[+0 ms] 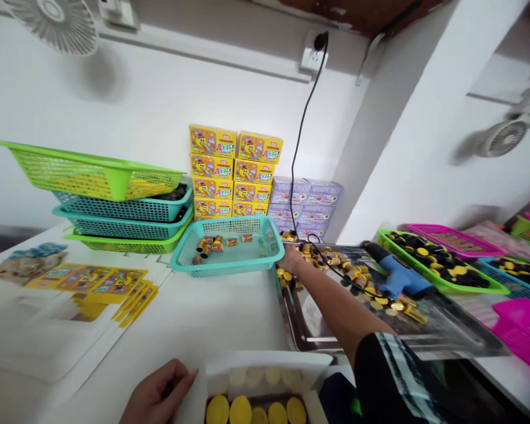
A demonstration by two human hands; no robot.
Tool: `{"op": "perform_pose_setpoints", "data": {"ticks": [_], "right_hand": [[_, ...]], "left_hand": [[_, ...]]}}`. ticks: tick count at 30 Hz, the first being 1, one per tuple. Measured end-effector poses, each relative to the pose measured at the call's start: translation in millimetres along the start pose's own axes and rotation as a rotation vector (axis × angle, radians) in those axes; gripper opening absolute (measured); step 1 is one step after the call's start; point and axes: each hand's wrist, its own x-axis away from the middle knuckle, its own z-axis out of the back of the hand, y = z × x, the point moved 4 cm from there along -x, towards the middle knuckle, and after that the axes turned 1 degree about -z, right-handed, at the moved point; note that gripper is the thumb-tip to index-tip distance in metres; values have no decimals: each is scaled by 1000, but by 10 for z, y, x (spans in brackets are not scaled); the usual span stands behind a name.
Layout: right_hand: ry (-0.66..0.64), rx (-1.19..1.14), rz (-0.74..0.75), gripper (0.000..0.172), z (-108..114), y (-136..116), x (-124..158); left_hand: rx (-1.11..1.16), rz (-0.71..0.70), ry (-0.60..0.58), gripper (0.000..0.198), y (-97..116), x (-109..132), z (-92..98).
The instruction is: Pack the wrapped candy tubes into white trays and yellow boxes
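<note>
My right hand [290,259] reaches to the right end of a teal basket [229,266], over the left edge of a metal tray [297,338]. Its fingers are hidden, so I cannot tell whether it grips the rim or the small yellow-and-black cups [327,257] piled in the tray. Inside the basket lie several small printed cups [209,244]. My left hand [161,393] rests on the white table, loosely curled, thumb apart and nothing in it. Just right of it stands an open white box [267,360] with several yellow round-topped pieces [241,409] inside.
Stacked baskets [123,206] stand at the left, above flat yellow printed cards [92,278]. Yellow boxes [212,168] and purple boxes [307,203] line the wall. A blue heat-gun-like tool [400,274] lies over the tray, its black cord [301,129] hanging from the outlet. Filled baskets [441,265] sit right.
</note>
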Motion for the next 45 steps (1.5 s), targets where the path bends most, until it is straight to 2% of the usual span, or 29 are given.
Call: {"op": "perform_pose_setpoints", "data": {"ticks": [3,6,10,13,16,19,23,25,28,31,35,37,40,42,43,45], "right_hand": [[-145,148,-21,30,-76,17,102],[-227,222,-21,41,-98,60,313],[-277,268,-42,36,-25,103,689],[-302,260,-71,21,86,81,882],[-291,217,-128,13,253,91,955],[-268,178,-185,14,468,183,1022],[-307,177,-166,17,713,259,1250],[-347,199,-139,28,762,232,1386],[-418,242,-117,51,696,130,1536],[-457,254,-158,38,539,26,1580],[-411,143,-251,23,463,-14,1521],[-364,36,-300,23,578,11,1520],[-254,-124,-353,38,982,22,1689],[-148,-304,-340,49,1335,-69,1945],[-64,-539,-317,51,1507,-157,2104],[-99,-879,-303,51,1708,-413,2454]], "left_hand": [[23,-26,5,58,46,2,-13],[44,-42,30,57,93,7,-3],[59,-72,51,54,141,17,8],[54,-95,50,53,164,38,18],[31,-94,45,53,180,63,37],[-2,-80,29,53,182,70,53],[-24,-83,4,53,150,53,53],[-40,-92,11,55,124,36,53],[-52,-102,31,58,96,15,51],[-23,-89,41,56,98,42,38],[74,-91,109,51,190,230,31],[43,-205,226,43,322,402,57],[-79,-467,395,27,571,723,72],[-116,-592,409,17,692,895,31],[-121,-616,390,15,729,946,-3],[-114,-591,318,33,766,969,-94]]}}
